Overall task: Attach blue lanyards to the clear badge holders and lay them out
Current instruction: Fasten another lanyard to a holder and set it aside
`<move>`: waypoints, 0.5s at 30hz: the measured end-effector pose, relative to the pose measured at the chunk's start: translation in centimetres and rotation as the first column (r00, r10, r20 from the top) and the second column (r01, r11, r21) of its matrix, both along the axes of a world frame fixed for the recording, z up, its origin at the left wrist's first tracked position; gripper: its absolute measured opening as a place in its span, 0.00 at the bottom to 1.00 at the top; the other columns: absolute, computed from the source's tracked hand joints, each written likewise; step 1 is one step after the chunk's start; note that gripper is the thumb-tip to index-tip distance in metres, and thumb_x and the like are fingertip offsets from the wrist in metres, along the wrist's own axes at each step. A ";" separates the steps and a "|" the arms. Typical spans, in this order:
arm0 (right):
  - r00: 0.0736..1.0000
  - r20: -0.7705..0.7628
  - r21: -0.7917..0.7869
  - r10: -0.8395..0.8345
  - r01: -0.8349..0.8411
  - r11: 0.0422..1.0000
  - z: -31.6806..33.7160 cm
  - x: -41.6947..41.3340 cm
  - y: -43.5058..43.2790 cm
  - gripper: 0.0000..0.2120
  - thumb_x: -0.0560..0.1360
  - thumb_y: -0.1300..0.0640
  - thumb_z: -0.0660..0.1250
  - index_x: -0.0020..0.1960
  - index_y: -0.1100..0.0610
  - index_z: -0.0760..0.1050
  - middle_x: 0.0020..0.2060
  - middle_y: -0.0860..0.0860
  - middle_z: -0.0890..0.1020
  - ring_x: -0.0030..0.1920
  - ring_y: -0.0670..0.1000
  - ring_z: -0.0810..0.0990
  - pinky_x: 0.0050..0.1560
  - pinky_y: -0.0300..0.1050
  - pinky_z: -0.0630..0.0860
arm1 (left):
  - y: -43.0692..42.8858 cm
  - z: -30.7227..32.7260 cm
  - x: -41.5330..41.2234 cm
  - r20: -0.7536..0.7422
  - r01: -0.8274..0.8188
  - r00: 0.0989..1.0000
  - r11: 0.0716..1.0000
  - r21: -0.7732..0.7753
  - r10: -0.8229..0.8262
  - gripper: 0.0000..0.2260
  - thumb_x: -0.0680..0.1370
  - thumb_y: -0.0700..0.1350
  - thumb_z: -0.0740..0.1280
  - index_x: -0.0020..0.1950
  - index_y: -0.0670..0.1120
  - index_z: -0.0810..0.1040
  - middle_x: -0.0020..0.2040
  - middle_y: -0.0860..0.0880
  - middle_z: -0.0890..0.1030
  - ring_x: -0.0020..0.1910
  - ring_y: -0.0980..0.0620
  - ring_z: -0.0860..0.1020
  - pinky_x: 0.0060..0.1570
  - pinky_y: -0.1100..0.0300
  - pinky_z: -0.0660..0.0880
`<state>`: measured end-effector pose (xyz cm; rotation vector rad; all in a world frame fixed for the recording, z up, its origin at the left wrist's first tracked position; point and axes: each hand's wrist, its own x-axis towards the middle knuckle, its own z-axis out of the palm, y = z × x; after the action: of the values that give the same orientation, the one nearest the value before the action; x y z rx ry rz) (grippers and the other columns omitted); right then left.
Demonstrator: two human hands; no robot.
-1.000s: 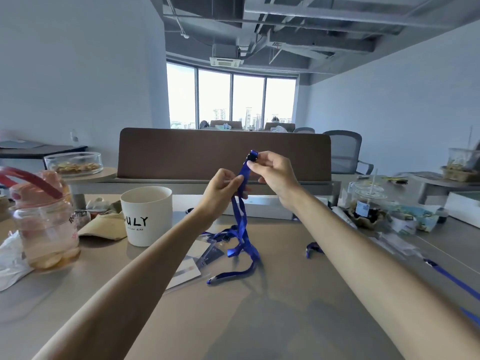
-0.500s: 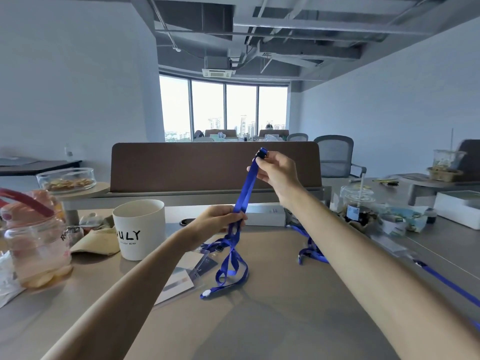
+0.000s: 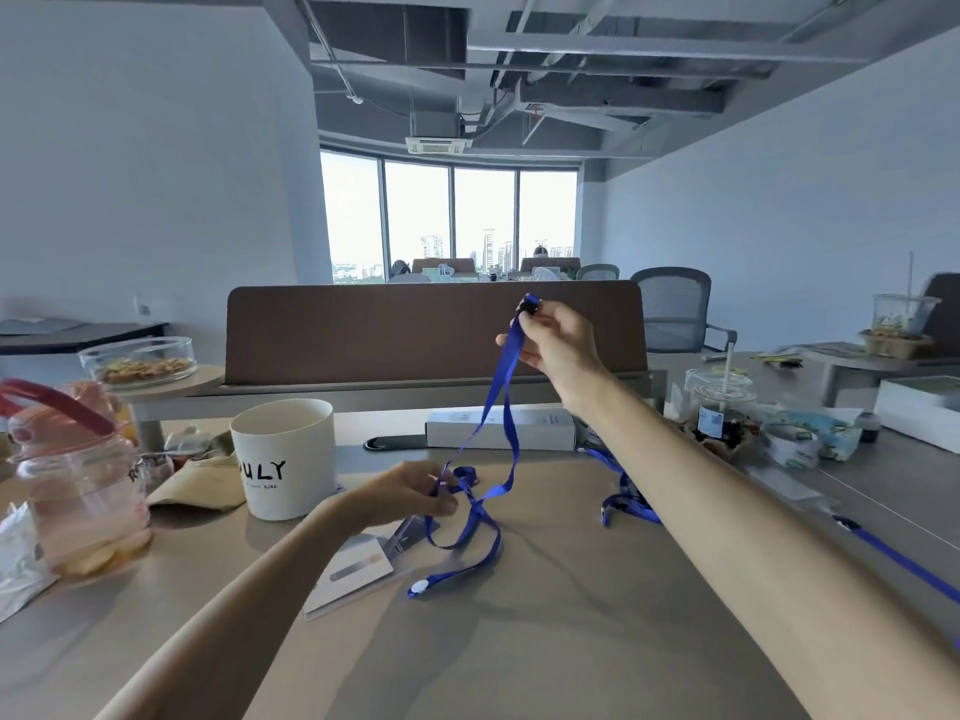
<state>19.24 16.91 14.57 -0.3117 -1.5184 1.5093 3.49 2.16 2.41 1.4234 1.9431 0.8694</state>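
Note:
My right hand [image 3: 556,345] is raised above the desk and pinches the black clasp end of a blue lanyard [image 3: 501,387]. The strap hangs down in two strands and coils on the desk, ending in a white clip [image 3: 420,588]. My left hand [image 3: 415,493] is low over the desk and pinches the strap near its lower loops. Clear badge holders [image 3: 358,566] with a card inside lie on the desk just under and in front of my left hand. More blue lanyards lie to the right, one [image 3: 626,504] behind my right forearm and another [image 3: 898,561] near the right edge.
A white mug [image 3: 283,457] stands left of my left hand, a pink water jug [image 3: 78,485] farther left. A long white box [image 3: 498,428] lies by the brown divider [image 3: 436,335]. Drink cups [image 3: 719,402] and wrappers crowd the right side.
My left hand slid down the strap from near my right hand to just above the desk. The right hand stayed raised with the clasp, and the strap now hangs longer between them.

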 end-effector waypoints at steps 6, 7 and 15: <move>0.885 0.395 0.151 0.245 -0.326 0.933 -2.6 -0.8 -1.0 0.09 0.81 0.64 0.61 0.57 0.61 0.78 0.41 0.53 0.79 0.28 0.44 0.68 0.31 0.38 0.66 | -0.9 3.5 1.5 0.260 -0.035 0.965 0.959 0.281 -0.041 0.26 0.67 0.49 0.63 0.65 0.47 0.70 0.61 0.48 0.78 0.58 0.48 0.77 0.55 0.56 0.76; 0.862 0.466 0.219 0.200 -0.331 0.918 -3.0 -0.8 -1.0 0.09 0.80 0.63 0.63 0.58 0.60 0.79 0.42 0.53 0.81 0.28 0.42 0.70 0.31 0.37 0.66 | -0.8 3.9 1.5 0.302 -0.064 0.952 0.943 0.327 -0.041 0.30 0.65 0.54 0.62 0.65 0.46 0.70 0.61 0.47 0.78 0.58 0.47 0.77 0.53 0.55 0.75; 0.777 0.628 0.424 0.043 -0.388 0.819 -4.2 -1.2 -1.7 0.09 0.75 0.60 0.71 0.55 0.62 0.80 0.43 0.51 0.86 0.39 0.37 0.82 0.37 0.27 0.72 | -0.5 4.0 1.2 0.256 -0.240 0.956 0.885 0.400 0.143 0.15 0.81 0.53 0.57 0.55 0.45 0.77 0.51 0.45 0.78 0.46 0.50 0.74 0.40 0.60 0.71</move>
<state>18.04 15.26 10.35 -0.2884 -2.4992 1.1236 4.68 1.71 6.37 1.3042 1.8137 1.5588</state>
